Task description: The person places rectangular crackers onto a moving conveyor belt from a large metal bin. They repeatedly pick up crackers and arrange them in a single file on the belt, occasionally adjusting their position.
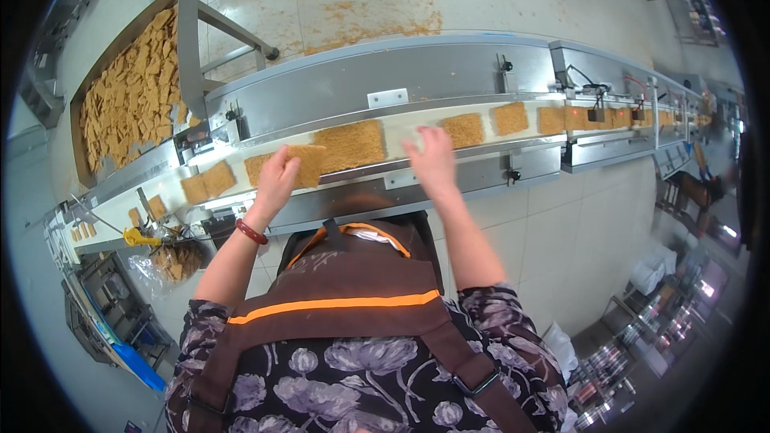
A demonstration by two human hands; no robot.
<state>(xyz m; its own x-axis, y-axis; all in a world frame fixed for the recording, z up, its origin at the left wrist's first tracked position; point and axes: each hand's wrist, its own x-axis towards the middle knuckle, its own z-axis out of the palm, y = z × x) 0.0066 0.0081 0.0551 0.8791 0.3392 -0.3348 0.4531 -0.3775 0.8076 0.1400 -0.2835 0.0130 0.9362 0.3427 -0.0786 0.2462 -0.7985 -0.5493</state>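
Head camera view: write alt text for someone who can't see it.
A person's bare left hand holds a flat, golden-brown slab over a white conveyor belt carrying similar flat pieces, while the blurred right hand hovers, apparently empty, above the belt. At upper left, a grey metal bin holds many brown fragments.

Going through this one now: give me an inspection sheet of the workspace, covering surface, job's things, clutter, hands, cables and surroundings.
Surface: white conveyor belt, running left to right.
Job's things: rectangular golden-brown food slabs lie along the belt.
Clutter: broken pieces heaped in a metal tray at far left; brown crumbs beyond the conveyor.
Hands: left hand grips one slab; right hand, motion-blurred, is over the belt, nothing seen in it.
Cables: black cable looping at the conveyor's right section.
Surroundings: pale tiled floor; far edges unclear.
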